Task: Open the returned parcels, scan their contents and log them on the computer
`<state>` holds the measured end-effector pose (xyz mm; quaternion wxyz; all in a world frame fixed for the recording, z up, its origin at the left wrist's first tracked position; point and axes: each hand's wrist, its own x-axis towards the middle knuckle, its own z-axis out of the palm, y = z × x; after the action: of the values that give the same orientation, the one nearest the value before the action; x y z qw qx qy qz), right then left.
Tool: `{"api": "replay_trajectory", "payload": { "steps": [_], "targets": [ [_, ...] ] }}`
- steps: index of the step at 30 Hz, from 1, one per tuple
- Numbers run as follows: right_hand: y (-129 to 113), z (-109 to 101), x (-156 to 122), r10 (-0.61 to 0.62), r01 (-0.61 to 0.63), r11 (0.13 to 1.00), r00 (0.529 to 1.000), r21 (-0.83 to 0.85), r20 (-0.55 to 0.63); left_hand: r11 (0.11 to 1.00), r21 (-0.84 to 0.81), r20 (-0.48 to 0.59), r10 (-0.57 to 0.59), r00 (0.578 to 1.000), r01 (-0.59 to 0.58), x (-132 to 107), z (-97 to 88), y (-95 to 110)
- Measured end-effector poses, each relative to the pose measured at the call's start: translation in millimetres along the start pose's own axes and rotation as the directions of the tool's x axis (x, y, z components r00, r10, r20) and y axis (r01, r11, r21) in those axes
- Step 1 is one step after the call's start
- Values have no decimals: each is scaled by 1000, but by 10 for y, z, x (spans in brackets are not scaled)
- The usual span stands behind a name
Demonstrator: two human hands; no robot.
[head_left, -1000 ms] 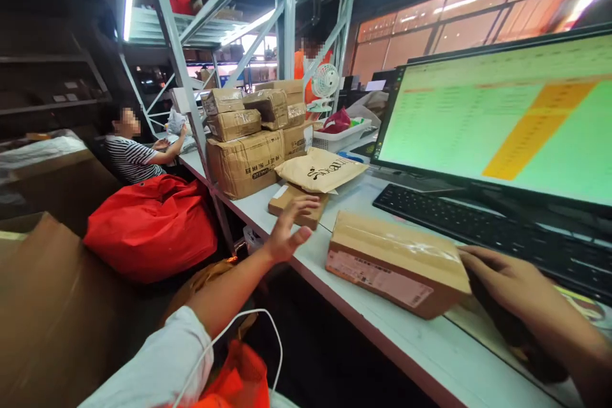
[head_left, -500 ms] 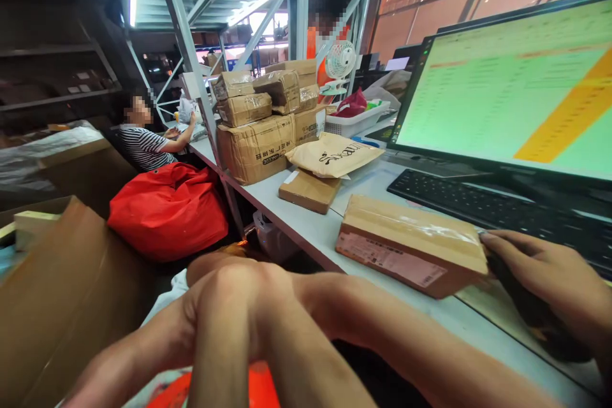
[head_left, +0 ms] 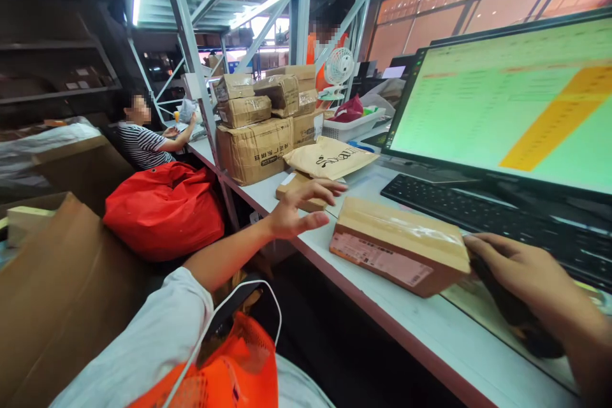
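My left hand (head_left: 306,207) reaches over the desk with its fingers spread and holds nothing. It is in front of a small flat cardboard box (head_left: 289,185), which it partly hides, and left of a taped cardboard box (head_left: 401,233) with a printed label on its side. A beige mailer bag (head_left: 329,158) with dark lettering lies on the flat box. At the right, my right hand (head_left: 530,268) is closed over a black computer mouse (head_left: 502,309), its fingertips close to the right end of the labelled box.
A black keyboard (head_left: 430,201) lies below a large monitor (head_left: 478,102). Several boxes (head_left: 258,146) are stacked by a metal rack post, near a white basket (head_left: 354,125). A red bag (head_left: 165,210) and a large open carton (head_left: 62,306) stand left. A co-worker (head_left: 143,140) sits beyond.
My left arm, earlier across the lower view with its hand not clearly seen, now stretches to the desk with the hand open. My right hand stays at the mouse. The view shifted slightly.
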<state>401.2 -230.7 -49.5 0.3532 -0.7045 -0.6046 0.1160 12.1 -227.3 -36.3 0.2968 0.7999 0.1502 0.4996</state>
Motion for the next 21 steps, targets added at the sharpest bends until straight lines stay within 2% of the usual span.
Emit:
{"api": "replay_trajectory", "payload": {
  "steps": [1, 3, 6, 8, 10, 13, 17, 21],
  "targets": [
    [-4, 3, -1, 35, -35, 999, 999, 25, 34, 1000, 20, -15, -6, 1000, 6, 2, 17, -166],
    [-6, 11, 1, 68, -74, 994, 995, 77, 78, 992, 53, -52, -111, 992, 113, -39, 92, -507],
    [5, 12, 2, 67, -80, 986, 993, 144, 94, 971, -18, 10, -239, 971, 240, -112, 290, -905],
    [11, 5, 0, 82, -105, 977, 988, 187, 130, 955, -73, 77, -280, 957, 286, -106, 431, -1041],
    [20, -2, -3, 91, -128, 965, 982, 230, 164, 937, -124, 144, -309, 940, 327, -58, 530, -1091],
    [43, 0, -7, 100, -161, 944, 971, 288, 217, 909, -163, 216, -347, 913, 384, 16, 578, -1095],
    [47, 14, -27, 122, -198, 927, 962, 317, 244, 914, -130, 192, -357, 914, 385, 26, 568, -1103],
    [-92, -17, -84, 165, -245, 909, 954, 336, 250, 909, -166, 193, -350, 917, 382, 16, 576, -1125]
  ]
}}
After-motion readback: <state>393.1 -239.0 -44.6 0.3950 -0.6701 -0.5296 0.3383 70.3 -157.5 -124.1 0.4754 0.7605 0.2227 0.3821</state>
